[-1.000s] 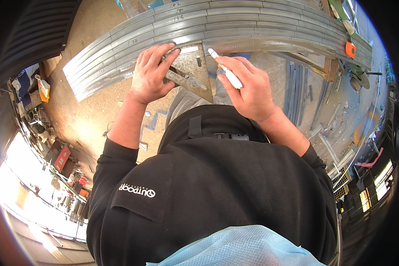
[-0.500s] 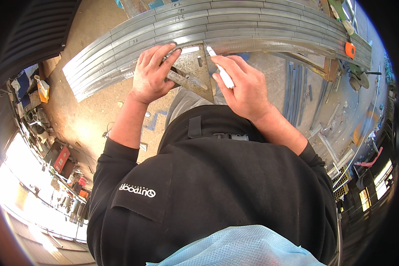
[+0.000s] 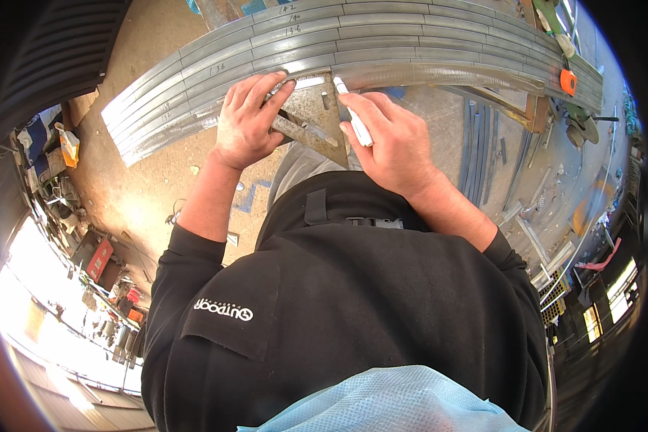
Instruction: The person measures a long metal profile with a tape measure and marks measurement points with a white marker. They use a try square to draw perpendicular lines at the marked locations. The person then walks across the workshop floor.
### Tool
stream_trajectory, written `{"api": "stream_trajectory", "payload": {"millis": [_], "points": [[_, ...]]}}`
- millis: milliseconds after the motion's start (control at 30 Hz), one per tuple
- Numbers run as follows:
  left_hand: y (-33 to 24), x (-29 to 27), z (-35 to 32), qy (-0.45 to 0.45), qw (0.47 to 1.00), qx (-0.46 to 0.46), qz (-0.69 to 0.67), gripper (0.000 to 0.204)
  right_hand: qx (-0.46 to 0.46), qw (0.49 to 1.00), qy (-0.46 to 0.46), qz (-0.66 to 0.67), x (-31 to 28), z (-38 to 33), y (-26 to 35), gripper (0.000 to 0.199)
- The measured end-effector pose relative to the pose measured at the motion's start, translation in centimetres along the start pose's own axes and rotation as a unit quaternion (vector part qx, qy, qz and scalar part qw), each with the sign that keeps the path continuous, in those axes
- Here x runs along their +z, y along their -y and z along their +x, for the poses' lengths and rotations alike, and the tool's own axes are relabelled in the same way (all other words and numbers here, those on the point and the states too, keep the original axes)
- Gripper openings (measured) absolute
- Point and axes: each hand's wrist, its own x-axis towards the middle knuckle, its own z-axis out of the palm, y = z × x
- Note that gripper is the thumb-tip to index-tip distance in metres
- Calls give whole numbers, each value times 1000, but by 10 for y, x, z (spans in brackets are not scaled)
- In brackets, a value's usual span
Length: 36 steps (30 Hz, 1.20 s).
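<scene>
A row of long grey metal bars [image 3: 288, 49], with handwritten marks on several of them, runs side by side across the top. Against the nearest bar lies a worn metal set square [image 3: 317, 108], its triangular plate pointing back toward my body. My left hand [image 3: 248, 119] is closed on the square's left part, fingertips at the bar's edge; the palm hides some of it. In my right hand [image 3: 396, 140] is a white marker pen [image 3: 360, 131], pinched between thumb and fingers. Its tip end is beside the square's right edge, near the bar; whether it touches is too small to tell.
An orange tape measure [image 3: 569, 82] sits on the bars at the right. Long blue-grey strips [image 3: 475, 155] and scattered offcuts lie on the floor at right. Cluttered tools and a red box [image 3: 99, 259] are at the left. A wooden support [image 3: 538, 111] stands under the bars' right part.
My right hand and the marker have shifted slightly left, closer along the square's right edge. The left hand, the square and the bars look unmoved.
</scene>
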Motion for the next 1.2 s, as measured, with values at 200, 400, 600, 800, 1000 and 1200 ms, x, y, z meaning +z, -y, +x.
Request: {"api": "stream_trajectory", "payload": {"millis": [200,400,600,800,1000,1200], "points": [[1,1,0,-8,1000,1,-10,69,4,1000,8,5,3,1,3,37],[0,1,-1,-5,1000,-1,-4,69,-8,1000,16,-4,6,3,8,40],[1,1,-1,-1,1000,0,2,70,-9,1000,21,-5,8,4,10,41],[2,1,-2,-1,1000,-1,3,72,-11,1000,9,4,6,7,10,40],[2,2,-1,1,1000,-1,2,72,-21,1000,2,6,4,10,9,35],[2,0,-1,-6,1000,4,2,71,-38,999,15,-10,3,7,5,23]]}}
